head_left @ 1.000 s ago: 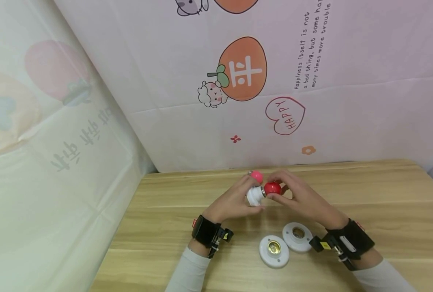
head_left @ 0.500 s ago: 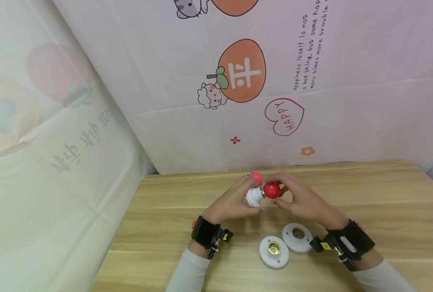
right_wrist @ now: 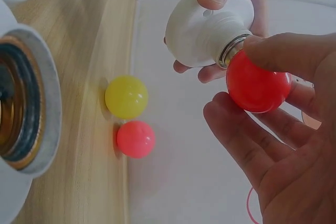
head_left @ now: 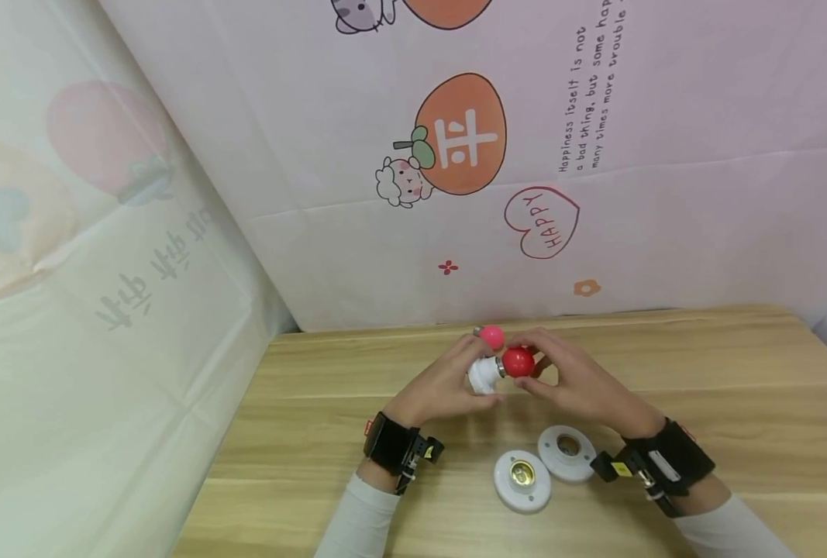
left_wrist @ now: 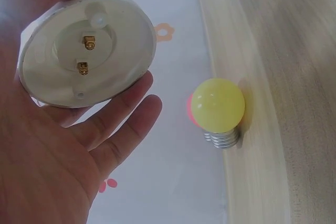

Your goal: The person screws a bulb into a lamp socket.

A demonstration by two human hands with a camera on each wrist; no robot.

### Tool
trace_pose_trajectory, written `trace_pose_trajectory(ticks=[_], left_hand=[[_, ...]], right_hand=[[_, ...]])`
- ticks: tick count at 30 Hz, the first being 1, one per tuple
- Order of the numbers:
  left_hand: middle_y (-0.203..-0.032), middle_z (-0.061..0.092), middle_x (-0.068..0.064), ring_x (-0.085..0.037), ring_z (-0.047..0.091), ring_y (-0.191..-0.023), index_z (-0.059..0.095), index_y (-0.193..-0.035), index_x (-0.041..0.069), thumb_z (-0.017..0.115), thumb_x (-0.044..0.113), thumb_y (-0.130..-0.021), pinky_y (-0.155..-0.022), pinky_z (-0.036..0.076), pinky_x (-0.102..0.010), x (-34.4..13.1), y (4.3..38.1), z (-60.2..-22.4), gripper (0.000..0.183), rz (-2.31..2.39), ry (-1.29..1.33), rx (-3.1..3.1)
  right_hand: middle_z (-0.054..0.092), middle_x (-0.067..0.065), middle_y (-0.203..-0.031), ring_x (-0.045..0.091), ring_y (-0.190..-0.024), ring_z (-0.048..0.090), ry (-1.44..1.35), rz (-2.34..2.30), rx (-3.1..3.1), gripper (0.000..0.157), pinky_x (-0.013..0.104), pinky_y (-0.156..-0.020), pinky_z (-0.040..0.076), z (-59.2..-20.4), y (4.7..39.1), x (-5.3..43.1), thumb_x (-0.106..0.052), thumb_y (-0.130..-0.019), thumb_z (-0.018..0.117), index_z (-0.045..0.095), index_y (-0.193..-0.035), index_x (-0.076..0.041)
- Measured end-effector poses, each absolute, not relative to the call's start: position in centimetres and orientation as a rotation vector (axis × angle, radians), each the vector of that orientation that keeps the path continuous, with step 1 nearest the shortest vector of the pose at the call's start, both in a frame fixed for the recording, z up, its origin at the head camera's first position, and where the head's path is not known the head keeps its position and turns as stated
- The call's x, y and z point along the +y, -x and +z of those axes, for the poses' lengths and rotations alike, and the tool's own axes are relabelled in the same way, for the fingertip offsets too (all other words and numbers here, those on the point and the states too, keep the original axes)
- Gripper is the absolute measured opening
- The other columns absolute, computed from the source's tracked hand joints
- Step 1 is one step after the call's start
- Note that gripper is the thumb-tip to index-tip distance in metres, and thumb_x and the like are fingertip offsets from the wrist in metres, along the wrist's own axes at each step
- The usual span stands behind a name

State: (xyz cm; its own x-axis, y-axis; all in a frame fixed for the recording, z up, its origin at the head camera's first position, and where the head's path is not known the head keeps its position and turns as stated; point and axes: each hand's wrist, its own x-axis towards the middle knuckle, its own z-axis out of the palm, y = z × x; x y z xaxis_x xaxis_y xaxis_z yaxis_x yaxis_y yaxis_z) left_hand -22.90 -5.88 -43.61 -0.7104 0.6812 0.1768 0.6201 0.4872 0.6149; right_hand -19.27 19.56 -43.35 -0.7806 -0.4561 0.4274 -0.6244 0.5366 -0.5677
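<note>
My left hand (head_left: 441, 384) grips a white round lamp holder (head_left: 484, 376) by its rim, raised above the table. In the left wrist view, the underside of the lamp holder (left_wrist: 89, 51) shows two brass terminals. My right hand (head_left: 580, 384) holds a red light bulb (head_left: 518, 362) between thumb and fingers. In the right wrist view, the red bulb (right_wrist: 258, 83) has its metal base partly inside the socket mouth, with some thread showing. A pink bulb (head_left: 491, 336) and a yellow bulb (right_wrist: 126, 97) lie beyond the left hand; the yellow one is hidden in the head view.
Two more white lamp holders, one with a brass-coloured socket (head_left: 522, 481) and one darker inside (head_left: 567, 453), sit on the wooden table (head_left: 301, 465) nearer the body, below the hands. A printed cloth (head_left: 357, 256) hangs behind the table's back edge.
The right thumb has shifted slightly along the red bulb as the fingers change their hold. The left hand and lamp holder stay almost in place.
</note>
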Motion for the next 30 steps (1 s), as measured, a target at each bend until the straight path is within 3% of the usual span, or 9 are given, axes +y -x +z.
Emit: trace_pose_trajectory(ticks=[14,19,26,30], left_hand=[[-0.138,0.053,0.005,-0.01,0.055,-0.115,0.057,-0.136,0.023,0.086,0.024,-0.088,-0.096,0.053,-0.022,-5.87,22.72,-43.48,0.057,1.027,-1.157,2.633],[-0.143,0.054,-0.002,-0.011,0.054,-0.12,0.057,-0.135,0.022,0.086,0.023,-0.088,-0.1,0.053,-0.024,-5.95,22.78,-43.52,0.056,1.02,-1.207,2.638],[-0.14,0.053,0.002,-0.011,0.054,-0.118,0.057,-0.131,0.022,0.087,0.022,-0.088,-0.099,0.053,-0.023,-5.88,22.69,-43.35,0.053,1.005,-1.222,2.647],[-0.138,0.054,0.003,-0.011,0.054,-0.116,0.057,-0.132,0.022,0.087,0.021,-0.087,-0.097,0.053,-0.022,-5.88,22.62,-43.27,0.054,1.017,-1.206,2.643]], right_hand=[[0.068,0.005,-0.137,0.016,-0.102,0.069,-0.897,1.113,-2.56,0.055,0.032,-0.08,0.063,-43.62,19.28,19.81,-0.02,-0.095,0.082,0.059,-0.145,-0.015],[0.069,0.005,-0.135,0.015,-0.101,0.069,-0.886,1.113,-2.569,0.053,0.031,-0.08,0.063,-43.63,19.29,19.76,-0.022,-0.096,0.081,0.06,-0.144,-0.015],[0.071,0.001,-0.127,0.012,-0.098,0.067,-0.845,1.102,-2.59,0.047,0.03,-0.081,0.062,-43.5,19.3,19.67,-0.028,-0.097,0.08,0.063,-0.139,-0.015],[0.067,0.004,-0.132,0.017,-0.101,0.067,-0.821,1.123,-2.604,0.048,0.027,-0.077,0.061,-43.56,19.27,19.6,-0.028,-0.098,0.079,0.061,-0.14,-0.014]])
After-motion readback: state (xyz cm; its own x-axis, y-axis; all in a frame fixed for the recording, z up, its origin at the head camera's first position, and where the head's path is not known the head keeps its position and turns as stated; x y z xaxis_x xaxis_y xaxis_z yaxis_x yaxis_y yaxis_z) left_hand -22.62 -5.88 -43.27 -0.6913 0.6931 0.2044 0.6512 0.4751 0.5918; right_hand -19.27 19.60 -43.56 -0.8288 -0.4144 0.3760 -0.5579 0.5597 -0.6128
